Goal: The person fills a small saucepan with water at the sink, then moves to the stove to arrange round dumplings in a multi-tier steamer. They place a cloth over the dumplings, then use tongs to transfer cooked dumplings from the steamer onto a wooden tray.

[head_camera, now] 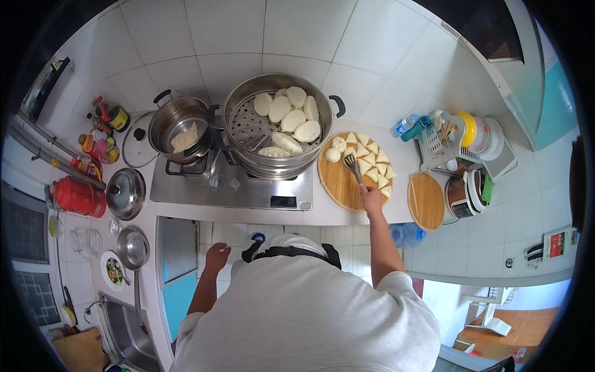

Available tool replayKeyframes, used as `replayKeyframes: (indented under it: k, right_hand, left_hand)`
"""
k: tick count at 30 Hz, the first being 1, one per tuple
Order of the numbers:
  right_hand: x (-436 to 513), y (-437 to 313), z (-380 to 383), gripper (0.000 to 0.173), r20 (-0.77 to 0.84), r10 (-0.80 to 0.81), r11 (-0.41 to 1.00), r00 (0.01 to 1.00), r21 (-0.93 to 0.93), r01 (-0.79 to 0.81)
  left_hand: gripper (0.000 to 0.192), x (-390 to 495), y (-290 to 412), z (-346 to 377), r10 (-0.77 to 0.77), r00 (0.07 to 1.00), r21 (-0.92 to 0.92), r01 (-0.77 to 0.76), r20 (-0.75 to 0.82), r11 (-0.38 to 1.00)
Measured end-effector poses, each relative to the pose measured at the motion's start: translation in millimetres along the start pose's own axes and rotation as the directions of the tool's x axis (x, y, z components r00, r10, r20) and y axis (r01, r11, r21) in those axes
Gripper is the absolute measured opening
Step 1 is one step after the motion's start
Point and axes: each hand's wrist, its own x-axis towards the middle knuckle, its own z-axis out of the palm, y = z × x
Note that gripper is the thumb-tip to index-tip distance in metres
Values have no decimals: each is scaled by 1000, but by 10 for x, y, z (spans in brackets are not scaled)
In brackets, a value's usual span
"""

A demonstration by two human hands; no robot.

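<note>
My right hand [371,199] grips the handle of a slotted kitchen utensil [353,166]. Its head is over a round wooden board [335,182], among rows of pale triangular dough pieces [372,174]. Beside it on the board are a smooth round bun [333,155] and a pleated bun [339,143]. Away from the counter, my left hand [217,257] hangs at my left side with curled fingers and no object visible in it. To the left of the board, a steel steamer pot [279,163] on the stove holds several white oval buns [293,120] on a perforated tray [241,126].
A smaller steel pot [181,104] with a pale piece inside sits on the left burner [186,169]. Sauce bottles [107,114] and a steel lid [126,194] line the left counter. At right stand a dish rack [434,148], a smaller wooden board [426,201] and a rice cooker [458,195].
</note>
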Motion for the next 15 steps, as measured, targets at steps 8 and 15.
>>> replayKeyframes:
  k: [8, 15]
  right_hand:
    - [-699, -1316, -1261, 41, -224, -445, 889, 867, 3, 458]
    - [-1281, -2754, -1361, 46, 43, -796, 556, 604, -344, 757]
  left_hand:
    - [34, 701, 1512, -924, 77, 991, -281, -105, -107, 954]
    - [34, 713, 1439, -812, 95, 995, -257, -97, -20, 962]
